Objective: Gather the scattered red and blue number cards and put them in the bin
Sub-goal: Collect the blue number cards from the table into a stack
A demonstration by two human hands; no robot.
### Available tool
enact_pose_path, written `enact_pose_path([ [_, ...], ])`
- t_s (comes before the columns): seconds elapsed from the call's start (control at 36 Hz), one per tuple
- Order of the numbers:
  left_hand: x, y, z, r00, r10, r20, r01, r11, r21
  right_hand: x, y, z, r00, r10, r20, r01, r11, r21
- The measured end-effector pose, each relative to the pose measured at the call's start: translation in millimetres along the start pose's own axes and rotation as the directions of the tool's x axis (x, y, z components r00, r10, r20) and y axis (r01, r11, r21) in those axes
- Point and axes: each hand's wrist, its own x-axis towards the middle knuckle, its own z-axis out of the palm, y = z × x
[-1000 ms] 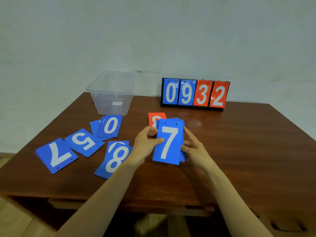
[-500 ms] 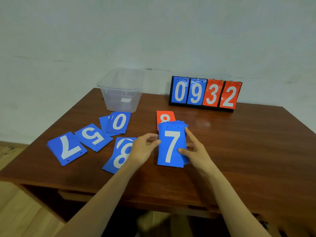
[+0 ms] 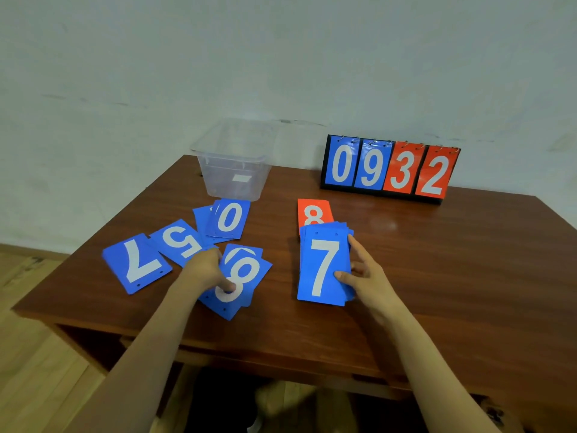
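left hand [image 3: 207, 270] pinches 8 pile [image 3: 246, 273] at its left edge, thumb on face, likely to lift it | right hand [image 3: 368, 276] grips 7-stack [image 3: 323, 267], thumb on face, so it sits square for adding; long axis runs near-far, holes at far end | loose 7 [image 3: 135, 264], 5 [image 3: 181, 242], 0 [image 3: 230, 217], red 8 [image 3: 313, 212] flat on table [image 3: 437, 260] | bin [image 3: 232, 170] just beyond 0

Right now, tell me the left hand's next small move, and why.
Probably lift the blue 8 card onto the stack that the right hand holds: the thumb of the left hand rests on that card, and it lies nearest the stack.
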Motion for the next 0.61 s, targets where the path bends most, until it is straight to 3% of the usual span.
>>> enact_pose_path([
  [0.25, -13.5, -5.7, -8.5, 0.996, 0.010, -0.092, -0.025, 0.985, -0.169, 1.0, -1.8, 7.5, 1.000, -0.002, 0.015, 0.002, 1.000, 0.006],
  [0.44, -29.9, 19.3, -25.5, 0.980, 0.168, -0.104, -0.194, 0.914, -0.357, -0.9, -2.1, 7.8, 1.000, -0.013, 0.020, 0.012, 0.999, 0.035],
  [0.53, -33.9, 35.6, -33.6, 0.946, 0.292, -0.139, -0.321, 0.899, -0.298, -2.1, -4.4, 2.9, 1.000, -0.029, 0.009, 0.029, 0.999, 0.032],
  [0.61, -35.8, 54.6, -34.1, 0.879, 0.453, -0.147, -0.469, 0.877, -0.102, -3.5, -7.6, -4.5, 0.999, -0.052, -0.005, 0.052, 0.998, 0.018],
])
